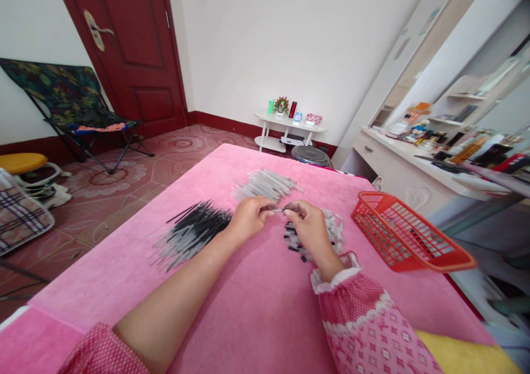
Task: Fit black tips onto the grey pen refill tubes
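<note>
My left hand (248, 218) and my right hand (308, 228) meet over the middle of the pink-covered table (232, 308), both pinched on one thin grey pen part (278, 210) held between them. A heap of black refills (192, 231) lies to the left of my left hand. A pile of clear grey tubes (265, 183) lies just beyond the hands. Small black and clear caps (334, 228) lie scattered under and right of my right hand.
An empty red plastic basket (408, 233) sits at the table's right edge. A folding chair (70, 103) and a dark red door (132, 48) stand at the left, a small white side table (290, 128) at the far wall, a cluttered white dresser (418, 159) at the right.
</note>
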{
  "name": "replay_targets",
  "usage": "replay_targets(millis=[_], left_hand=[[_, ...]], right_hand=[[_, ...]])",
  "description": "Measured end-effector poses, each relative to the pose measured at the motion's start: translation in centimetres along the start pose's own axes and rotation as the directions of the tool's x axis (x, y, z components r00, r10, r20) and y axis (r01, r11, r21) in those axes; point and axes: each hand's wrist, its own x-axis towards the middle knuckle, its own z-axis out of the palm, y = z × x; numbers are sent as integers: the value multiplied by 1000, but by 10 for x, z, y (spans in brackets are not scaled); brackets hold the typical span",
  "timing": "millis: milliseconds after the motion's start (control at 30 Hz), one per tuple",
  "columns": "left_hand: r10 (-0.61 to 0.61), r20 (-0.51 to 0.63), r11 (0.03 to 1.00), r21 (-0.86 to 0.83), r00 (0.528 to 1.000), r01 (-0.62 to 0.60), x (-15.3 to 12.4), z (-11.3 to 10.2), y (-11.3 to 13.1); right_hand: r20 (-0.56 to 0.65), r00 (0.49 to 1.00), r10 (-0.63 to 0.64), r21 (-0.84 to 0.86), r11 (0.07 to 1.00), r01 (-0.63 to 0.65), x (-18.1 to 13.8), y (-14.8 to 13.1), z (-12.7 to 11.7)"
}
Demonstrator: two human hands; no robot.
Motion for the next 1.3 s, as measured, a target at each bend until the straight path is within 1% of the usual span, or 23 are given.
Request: replay_targets(millis=[133,200,333,400,500,567,700,767,900,1033,1167,1300], left_hand=[[21,2,1000,-2,1000,-21,-1,1,1],[34,4,999,3,999,-34,-1,1,2],[37,10,999,13,999,-37,-1,0,3],[23,7,999,26,1000,-23,-1,0,2],[-4,-14,1000,30,1000,5,-2,0,1],[-3,-20,1000,22,1000,3,-2,0,1],[28,-14,1000,-9,1000,-28,-1,2,2],[27,-22,999,-17,999,-27,-1,2,2],[23,-30,999,-39,999,-24,-1,2,1],[43,-20,996,-74,999,-45,-1,3,1],[34,-24,997,-68,999,-36,-1,3,1],[43,-9,996,-79,999,-44,-2,4,2]], right_hand=[[22,1000,-13,-55,998,14,-2,1,1],[30,999,-11,-113,993,14,-3,1,0],[88,995,38,-226,974,-17,-3,0,-2],[87,995,39,-244,970,-17,-3,0,-3],[52,999,-14,-219,975,25,-2,0,-5],[64,997,-40,-224,973,53,-2,0,-6],[119,993,4,-309,950,33,-3,-1,-7],[128,992,8,-310,950,32,-3,-3,-8],[142,989,-30,-294,953,71,-2,-5,-8],[144,989,21,-306,952,24,-2,-5,-9],[156,988,-17,-247,968,55,-1,-2,-11],[182,983,29,-256,966,19,-1,1,-11]])
